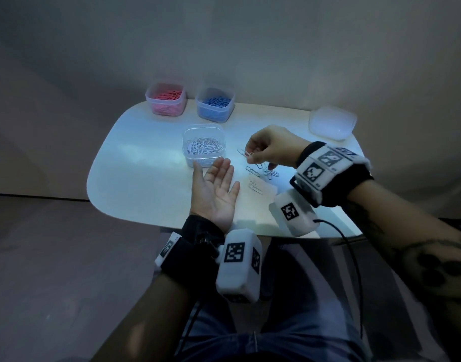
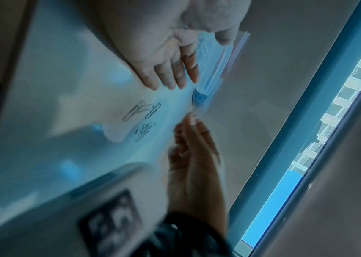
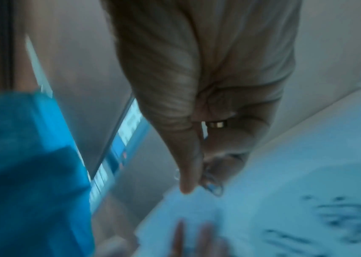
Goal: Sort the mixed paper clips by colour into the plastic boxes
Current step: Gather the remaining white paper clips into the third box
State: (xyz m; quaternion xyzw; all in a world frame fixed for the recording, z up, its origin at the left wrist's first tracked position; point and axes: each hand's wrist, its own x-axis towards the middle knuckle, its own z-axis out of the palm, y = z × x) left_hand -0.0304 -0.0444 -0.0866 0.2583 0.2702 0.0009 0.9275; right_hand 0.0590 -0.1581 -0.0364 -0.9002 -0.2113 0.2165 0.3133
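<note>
Dim grey walls close in behind a pale, rounded tabletop (image 1: 135,163) that glows bluish under the light. At its far edge stand two clear plastic boxes side by side, slightly apart — the pink box (image 1: 165,99) on the left, holding pink paper clips, and the blue box (image 1: 215,104) on its right, holding blue ones. Nearer, a third box (image 1: 203,145) holds white clips. Off at the far right corner lies a frosted lid (image 1: 332,122), well apart from the boxes.

The left hand (image 1: 215,189) lies palm up, fingers straight and relaxed, holding nothing; its fingertips reach close to the near wall of the box of white clips. The right hand (image 1: 270,147) hovers above the tabletop with its fingers curled, thumb and forefinger pinched together on a paper clip (image 1: 245,153) — its colour is hard to tell in this light. In the right wrist view the pinch shows too, though blurred, with a ring (image 3: 216,124) on one finger.

Below and just beside the right hand, a few loose clips (image 1: 263,176) lie scattered on the tabletop, between the two hands; some look bluish, others pale. Both wrists wear black bands with white camera housings (image 1: 238,267) bearing black-and-white square markers.
</note>
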